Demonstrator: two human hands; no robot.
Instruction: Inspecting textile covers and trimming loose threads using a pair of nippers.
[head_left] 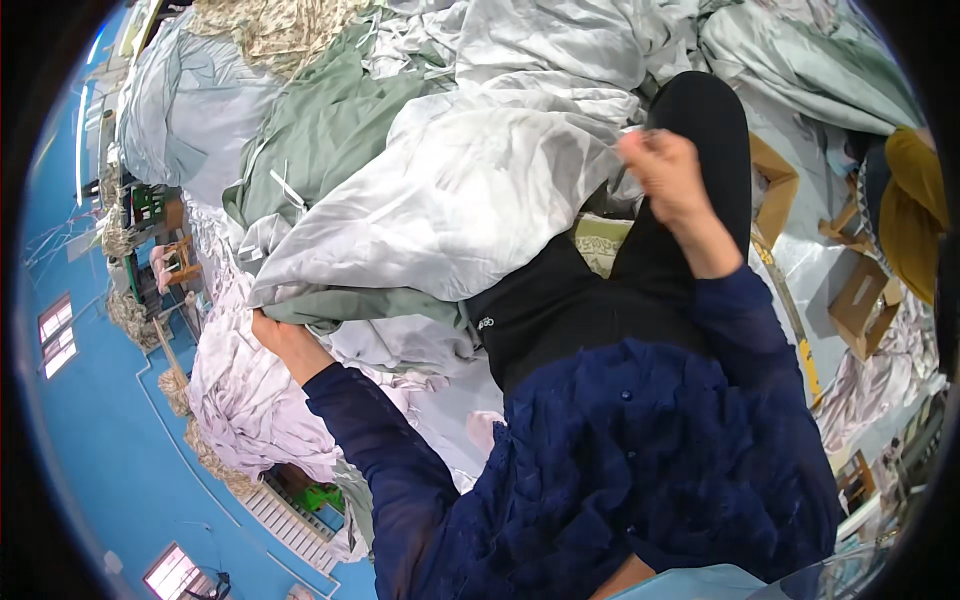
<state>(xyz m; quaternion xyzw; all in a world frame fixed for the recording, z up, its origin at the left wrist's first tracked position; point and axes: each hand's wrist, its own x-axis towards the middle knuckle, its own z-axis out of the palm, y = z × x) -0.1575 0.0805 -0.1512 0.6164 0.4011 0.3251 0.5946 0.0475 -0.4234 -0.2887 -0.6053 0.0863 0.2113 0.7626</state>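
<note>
Left hand [283, 340] clenched low; right hand [665, 170] raised, grip pinched shut.

Around me I see a sage-green sheet [330, 125] heaped beside a pale blue one [175, 120], a floral patterned cloth [275, 30] beyond them, brown cardboard boxes [860, 300] off right, and a pinkish-white fabric pile [240, 400] lower left.

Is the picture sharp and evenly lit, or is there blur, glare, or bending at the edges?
Head view: strong fisheye bending, with a black rim around the round picture; even daylight, soft shadows in the folds of the pale grey sheet; the right hand at its edge is slightly blurred; the left hand under the sheet looks sharper; bright window glare at the left rim.
</note>
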